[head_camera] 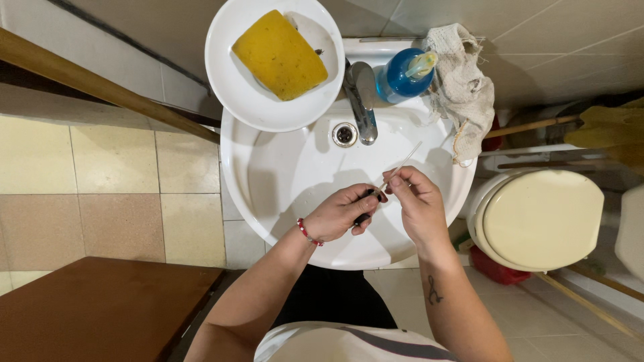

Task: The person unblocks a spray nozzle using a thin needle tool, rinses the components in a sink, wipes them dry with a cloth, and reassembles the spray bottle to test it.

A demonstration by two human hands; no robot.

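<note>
Both hands are over the white sink (268,194), right about the middle of the bowl. The left hand (339,214) has its fingers curled round a small dark thing (365,216), can't really tell what it is, only the ends poke out between thumb and fingers. The right hand (416,201) is pinching a thin pale stick (402,164) between thumb and fingertips; the stick slants up and away toward the tap (362,100), and its lower end meets the dark thing where the two hands touch. There's a red bead bracelet (307,232) on the left wrist.

Around it: a white plate (228,87) sits on the sink's back left rim with a yellow sponge (278,53) on it, a blue soap bottle (402,74) stands just right of the tap, and a grubby cloth (463,87) hangs over the right edge. A toilet (543,214) with its lid down is off to the right.
</note>
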